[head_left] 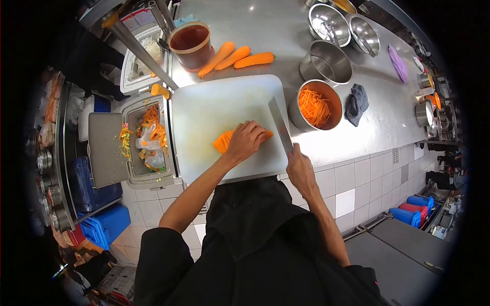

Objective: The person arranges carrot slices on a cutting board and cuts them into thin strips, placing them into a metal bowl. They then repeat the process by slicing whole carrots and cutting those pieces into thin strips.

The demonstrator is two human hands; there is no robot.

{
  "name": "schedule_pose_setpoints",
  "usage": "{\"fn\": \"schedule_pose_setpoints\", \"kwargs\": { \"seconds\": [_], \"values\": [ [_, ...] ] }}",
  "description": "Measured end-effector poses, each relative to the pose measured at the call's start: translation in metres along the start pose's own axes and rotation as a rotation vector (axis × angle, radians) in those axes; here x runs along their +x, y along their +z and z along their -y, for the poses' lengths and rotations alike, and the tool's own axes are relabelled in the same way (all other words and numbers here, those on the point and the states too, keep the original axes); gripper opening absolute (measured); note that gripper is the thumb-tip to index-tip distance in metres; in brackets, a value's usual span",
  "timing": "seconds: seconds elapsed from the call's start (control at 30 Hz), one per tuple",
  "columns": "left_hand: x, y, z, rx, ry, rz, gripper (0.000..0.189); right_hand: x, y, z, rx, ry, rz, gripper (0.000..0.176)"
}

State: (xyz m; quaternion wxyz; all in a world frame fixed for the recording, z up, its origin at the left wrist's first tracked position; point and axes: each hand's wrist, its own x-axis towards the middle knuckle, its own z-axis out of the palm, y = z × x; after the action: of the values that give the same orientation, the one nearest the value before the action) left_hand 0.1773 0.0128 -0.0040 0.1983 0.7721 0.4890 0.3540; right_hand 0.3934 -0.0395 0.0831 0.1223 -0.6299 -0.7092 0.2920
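On the white cutting board (204, 107), sliced carrot (221, 142) lies under my left hand (246, 141), whose bent fingers press down over it. One end of the carrot shows beyond the fingertips, and the middle is covered by the hand. My right hand (301, 171) is wrapped round the handle of a kitchen knife (280, 122). The blade points away from me over the board's right side, a little apart from the carrot. Three peeled whole carrots (254, 59) rest on the steel table behind the board. Right of the knife stands a metal pot (337, 106) with carrot shreds (313, 108) inside.
A brown-red tub (190, 47) stands behind the board. Left of the table, an open bin (133, 176) holds peelings and plastic. An empty metal pot (326, 61), steel bowls (329, 23), a dark cloth (357, 104) and a purple cloth (397, 64) are on the table.
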Motion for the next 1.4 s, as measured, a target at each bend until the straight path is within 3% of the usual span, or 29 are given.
{"fn": "schedule_pose_setpoints", "kwargs": {
  "seconds": [0.07,0.3,0.5,0.77,1.27,1.4],
  "values": [
    [0.002,0.000,0.003,0.006,0.008,0.018,0.012,-0.016,0.001,0.003,0.019,0.096,0.035,0.016],
    [0.006,0.000,-0.002,0.171,0.042,0.089,0.013,-0.042,0.003,0.016,-0.048,0.176,0.111,0.023],
    [0.011,0.005,-0.006,0.190,0.000,0.112,0.015,-0.053,0.010,0.013,-0.051,0.175,0.120,0.028],
    [0.008,0.006,-0.003,0.216,-0.002,0.147,0.020,-0.051,0.003,0.022,-0.025,0.188,0.109,0.013],
    [0.007,0.003,-0.003,0.184,0.026,0.075,0.016,-0.051,0.001,0.039,0.042,0.258,0.147,0.011],
    [0.005,0.002,-0.004,0.156,0.033,0.063,0.017,-0.049,0.015,0.019,-0.002,0.236,0.174,0.016]
  ]
}}
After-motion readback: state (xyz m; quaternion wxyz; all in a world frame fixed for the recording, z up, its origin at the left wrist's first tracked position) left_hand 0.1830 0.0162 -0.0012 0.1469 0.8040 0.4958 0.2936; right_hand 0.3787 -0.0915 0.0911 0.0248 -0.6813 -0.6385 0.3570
